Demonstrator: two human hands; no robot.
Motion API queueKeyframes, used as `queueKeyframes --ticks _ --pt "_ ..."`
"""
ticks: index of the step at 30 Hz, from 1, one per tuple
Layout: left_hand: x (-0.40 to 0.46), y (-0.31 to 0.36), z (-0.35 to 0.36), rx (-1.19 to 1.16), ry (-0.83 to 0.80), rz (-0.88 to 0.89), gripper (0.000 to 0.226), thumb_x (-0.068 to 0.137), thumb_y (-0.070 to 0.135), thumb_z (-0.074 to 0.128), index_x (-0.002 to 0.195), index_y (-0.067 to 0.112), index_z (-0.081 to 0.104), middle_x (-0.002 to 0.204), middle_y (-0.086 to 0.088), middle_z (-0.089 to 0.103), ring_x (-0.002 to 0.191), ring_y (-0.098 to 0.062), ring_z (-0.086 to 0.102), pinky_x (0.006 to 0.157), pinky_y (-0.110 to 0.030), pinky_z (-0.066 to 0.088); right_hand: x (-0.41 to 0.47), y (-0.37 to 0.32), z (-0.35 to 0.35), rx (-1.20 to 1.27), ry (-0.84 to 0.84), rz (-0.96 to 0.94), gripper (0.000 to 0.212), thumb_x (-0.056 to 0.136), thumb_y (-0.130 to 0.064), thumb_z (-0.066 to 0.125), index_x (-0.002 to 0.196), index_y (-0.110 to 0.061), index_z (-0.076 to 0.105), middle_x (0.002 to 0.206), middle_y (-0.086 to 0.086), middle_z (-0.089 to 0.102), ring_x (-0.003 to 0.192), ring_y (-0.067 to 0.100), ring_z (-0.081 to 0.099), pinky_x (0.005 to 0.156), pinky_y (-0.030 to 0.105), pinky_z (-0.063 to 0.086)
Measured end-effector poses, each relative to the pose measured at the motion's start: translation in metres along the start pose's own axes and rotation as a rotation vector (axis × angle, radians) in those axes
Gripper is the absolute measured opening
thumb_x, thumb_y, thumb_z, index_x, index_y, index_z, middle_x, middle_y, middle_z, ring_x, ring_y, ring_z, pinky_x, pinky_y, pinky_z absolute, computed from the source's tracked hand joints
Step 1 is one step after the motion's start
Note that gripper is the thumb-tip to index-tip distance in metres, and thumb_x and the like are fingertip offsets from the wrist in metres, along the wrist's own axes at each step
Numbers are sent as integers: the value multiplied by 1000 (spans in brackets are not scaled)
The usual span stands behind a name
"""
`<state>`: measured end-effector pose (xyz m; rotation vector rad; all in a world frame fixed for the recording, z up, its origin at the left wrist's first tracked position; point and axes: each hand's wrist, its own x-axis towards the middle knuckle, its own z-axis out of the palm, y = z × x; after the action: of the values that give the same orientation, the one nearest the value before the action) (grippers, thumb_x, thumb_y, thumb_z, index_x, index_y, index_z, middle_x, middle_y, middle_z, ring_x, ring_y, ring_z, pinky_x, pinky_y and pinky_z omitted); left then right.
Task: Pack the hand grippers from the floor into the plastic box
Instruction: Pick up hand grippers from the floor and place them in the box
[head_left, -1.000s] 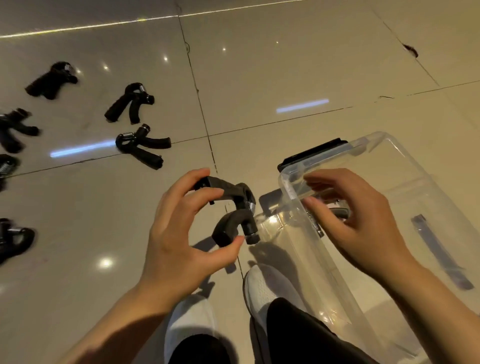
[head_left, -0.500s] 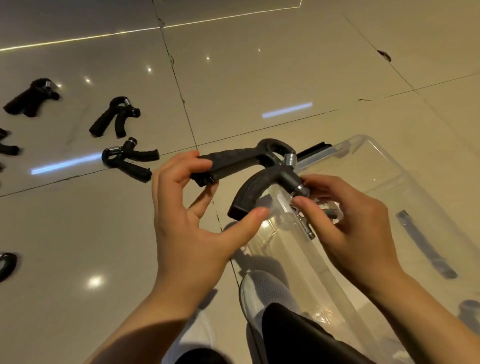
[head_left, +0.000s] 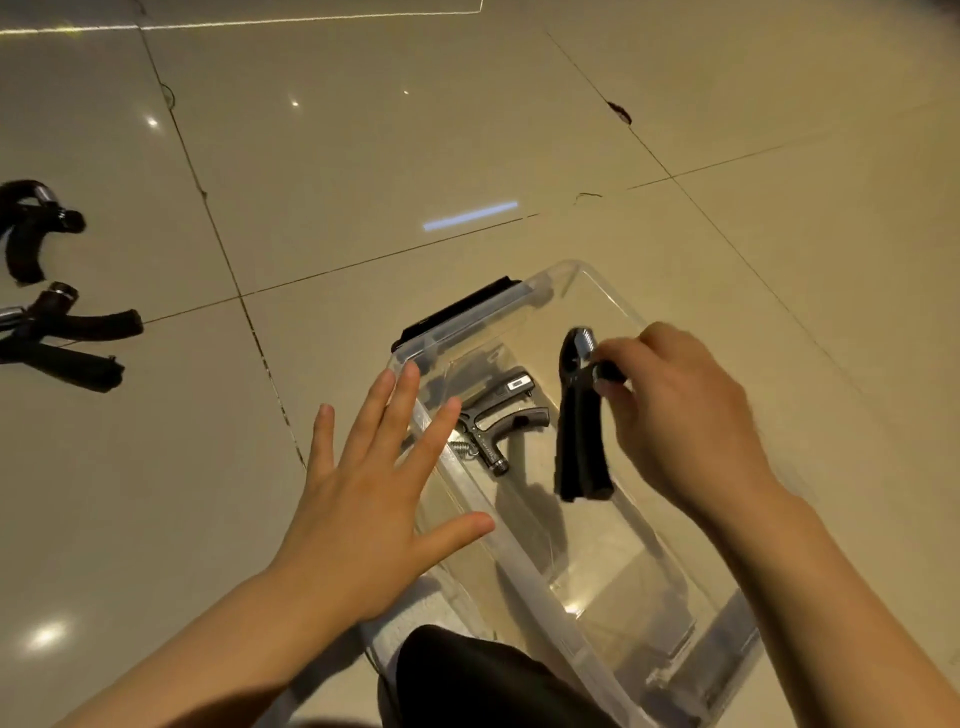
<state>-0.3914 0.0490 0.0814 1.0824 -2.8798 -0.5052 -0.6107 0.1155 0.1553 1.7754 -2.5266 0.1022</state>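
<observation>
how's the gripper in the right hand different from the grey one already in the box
The black hand gripper hangs upright over the plastic box, pinched at its top by the right hand; the grey hand gripper lies flat on the box bottom, touched by no hand. The black one's handles sit close together; the grey one's are splayed apart. Both have a metal spring.

Four hand grippers (head_left: 579, 431), one plastic box (head_left: 467, 483), two hands (head_left: 363, 509).

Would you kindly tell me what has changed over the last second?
The black hand gripper passed from the left hand, now open over the box rim, to the right hand, which lowers it into the plastic box. The grey gripper stays inside.
</observation>
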Motion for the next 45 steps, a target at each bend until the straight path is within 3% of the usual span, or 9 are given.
queueKeyframes --ticks 4,11,17,30,33,36,39,42,45 --pt "0 -1 3 13 38 18 85 83 80 14 150 28 5 157 -7 -10 144 -21 -10 109 -59 10 -6 8 20 -10 -364 -36 21 95 -24 47 112 -20 58 98 -1 51 91 20 47 67 31 43" --pt "1 -2 6 56 43 40 85 84 77 17 150 25 8 157 -11 -4 144 -25 -4 109 -61 10 3 8 78 -184 -686 -45 23 94 -23 49 110 -9 58 108 9 55 98 27 53 68 33 39" --pt "2 -2 7 70 48 40 85 84 78 16 150 25 9 157 -10 -4 144 -25 -4 106 -63 11 9 7 125 -83 -539 49 26 96 -22 45 115 -10 58 110 8 53 99 26 53 64 33 38" --pt "2 -6 10 56 57 64 84 85 77 16 150 25 7 157 -11 -5 144 -26 -6 106 -58 11 5 12 122 158 -420 82 30 94 -38 52 120 -26 57 109 -1 54 99 20 54 69 31 44" --pt "2 -6 10 35 65 74 83 85 77 16 150 27 5 157 -11 -6 144 -25 -7 107 -55 11 4 27 111 144 -485 149 44 90 -39 57 132 -26 46 115 1 55 102 21 56 75 34 49" --pt "3 -7 11 21 69 76 83 85 77 16 150 28 4 157 -10 -7 144 -25 -8 108 -55 12 -8 37 109 32 -681 199 57 86 -46 60 135 -23 40 118 3 54 102 23 55 79 35 49" --pt "3 -6 11 17 69 76 83 84 77 15 150 28 5 157 -10 -7 143 -25 -8 107 -54 11 -21 31 124 35 -828 249 85 76 -56 67 142 -23 24 130 8 45 108 27 54 83 38 50" --pt "2 -6 11 18 67 80 83 84 77 16 150 27 5 157 -10 -7 143 -25 -9 107 -54 11 -27 18 140 92 -857 306 105 69 -59 72 145 -20 12 139 15 34 113 33 53 82 39 50" --pt "2 -6 11 10 65 78 83 84 77 16 150 28 5 157 -10 -8 143 -24 -9 107 -54 12 -31 11 146 59 -788 322 106 64 -63 74 141 -17 17 134 15 38 109 32 55 72 37 47"
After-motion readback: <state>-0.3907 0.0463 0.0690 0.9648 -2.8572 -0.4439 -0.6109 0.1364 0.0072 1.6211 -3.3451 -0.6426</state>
